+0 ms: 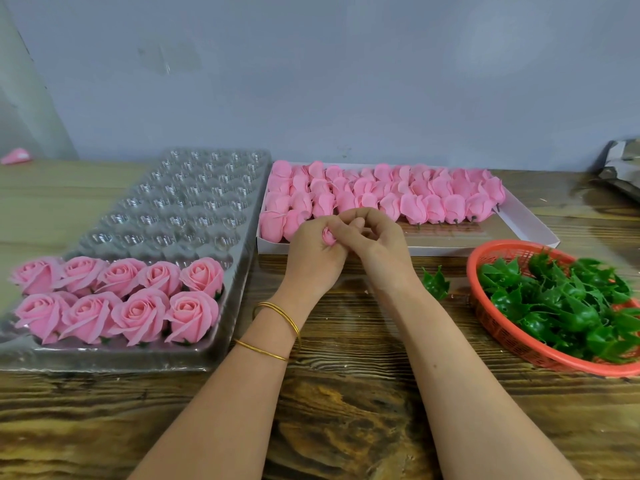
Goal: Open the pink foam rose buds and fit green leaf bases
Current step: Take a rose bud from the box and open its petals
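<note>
Bare, sleeveless forearms; two thin gold bangles [277, 327] (apparently metal) circle the left wrist.

9 opened pink roses [119, 299] in clear tray [194, 188]: 5 back row, 4 front. 1 bud [328, 236] between 2 hands. 1 white box [526, 223] of closed buds, too packed to count. 1 red basket [502, 327] of leaf bases, uncountable; 1 loose leaf base [436, 283]. 2 gold bangles [277, 317].

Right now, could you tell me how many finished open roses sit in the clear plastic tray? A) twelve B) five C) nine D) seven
C: the open roses fill the near end of the clear plastic tray, five in the back row and four in the front.
</note>
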`<state>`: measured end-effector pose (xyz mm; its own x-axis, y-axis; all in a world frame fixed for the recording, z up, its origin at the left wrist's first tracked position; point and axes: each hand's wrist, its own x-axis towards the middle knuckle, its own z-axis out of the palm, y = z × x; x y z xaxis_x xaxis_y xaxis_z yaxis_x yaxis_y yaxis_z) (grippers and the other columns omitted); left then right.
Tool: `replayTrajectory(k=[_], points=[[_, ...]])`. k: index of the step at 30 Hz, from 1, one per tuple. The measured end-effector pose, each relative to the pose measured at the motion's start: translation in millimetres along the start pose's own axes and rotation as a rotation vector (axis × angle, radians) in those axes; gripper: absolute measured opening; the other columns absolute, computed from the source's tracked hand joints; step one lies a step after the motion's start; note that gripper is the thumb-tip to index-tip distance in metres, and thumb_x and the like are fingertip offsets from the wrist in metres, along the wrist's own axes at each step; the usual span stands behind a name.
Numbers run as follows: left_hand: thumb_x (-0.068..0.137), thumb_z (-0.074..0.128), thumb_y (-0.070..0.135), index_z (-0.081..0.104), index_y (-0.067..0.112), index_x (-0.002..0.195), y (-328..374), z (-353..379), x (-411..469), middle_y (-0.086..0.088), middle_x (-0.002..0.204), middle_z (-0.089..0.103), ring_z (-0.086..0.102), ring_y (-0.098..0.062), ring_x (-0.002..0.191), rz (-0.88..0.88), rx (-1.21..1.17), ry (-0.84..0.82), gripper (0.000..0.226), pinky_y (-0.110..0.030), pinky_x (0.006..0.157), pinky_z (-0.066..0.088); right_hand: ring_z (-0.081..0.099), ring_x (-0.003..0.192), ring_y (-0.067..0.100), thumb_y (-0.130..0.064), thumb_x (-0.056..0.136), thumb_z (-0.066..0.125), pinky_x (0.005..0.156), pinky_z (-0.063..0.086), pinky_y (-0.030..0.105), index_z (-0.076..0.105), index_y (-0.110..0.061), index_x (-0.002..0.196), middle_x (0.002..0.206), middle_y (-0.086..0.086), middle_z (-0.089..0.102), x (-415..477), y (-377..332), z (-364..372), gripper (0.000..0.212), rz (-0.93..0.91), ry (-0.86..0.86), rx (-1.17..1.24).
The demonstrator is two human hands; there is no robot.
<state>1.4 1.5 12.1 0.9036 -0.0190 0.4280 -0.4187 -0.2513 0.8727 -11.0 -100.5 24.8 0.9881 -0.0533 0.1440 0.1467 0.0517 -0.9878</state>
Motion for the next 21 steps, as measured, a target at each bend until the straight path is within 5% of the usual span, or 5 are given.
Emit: replayTrajectory(k=[9,17,19,21], points=[[0.092,0.065,0.026,0.074,0.028,0.084,0.9,-0.8,-1.2,0.019,0.066,0.068,0.064,0.002,0.07,0.012,0.008,-0.008,0.012,-0.016,0.068,0.049,0.068,0.093,0.03,-0.011,0.085,0.073,0.071,0.059,0.03,0.067,-0.002,0.101,0.097,0.022,0.07,-0.7,-0.5,-0.4,0.02,-0.01,-0.051,-0.024],[0.093,0.063,0.026,0.073,0.03,0.084,3.5,-1.4,-2.3,0.014,0.069,0.07,0.065,-0.004,0.07,-0.02,0.036,-0.003,0.014,-0.023,0.066,0.052,0.068,0.087,0.024,-0.011,0.087,0.07,0.07,0.057,0.028,0.068,-0.002,0.097,0.093,0.022,0.07,1.6,3.3,0.5,0.014,0.003,-0.051,-0.004],[0.094,0.061,0.025,0.07,0.025,0.075,1.6,-1.4,-0.8,0.012,0.059,0.064,0.06,-0.007,0.061,-0.033,0.056,0.021,0.022,-0.032,0.058,0.049,0.067,0.086,0.023,-0.016,0.091,0.065,0.071,0.056,0.028,0.067,0.004,0.099,0.09,0.019,0.07,1.4,3.2,1.9,0.021,0.03,-0.051,0.069],[0.094,0.06,0.026,0.061,0.021,0.059,1.3,-1.1,0.5,0.009,0.052,0.056,0.056,-0.017,0.056,-0.051,0.046,0.067,0.035,-0.039,0.055,0.047,0.066,0.09,0.028,-0.02,0.094,0.059,0.081,0.054,0.041,0.066,0.006,0.099,0.092,0.018,0.07,2.6,3.2,1.7,0.027,0.082,-0.035,0.151]])
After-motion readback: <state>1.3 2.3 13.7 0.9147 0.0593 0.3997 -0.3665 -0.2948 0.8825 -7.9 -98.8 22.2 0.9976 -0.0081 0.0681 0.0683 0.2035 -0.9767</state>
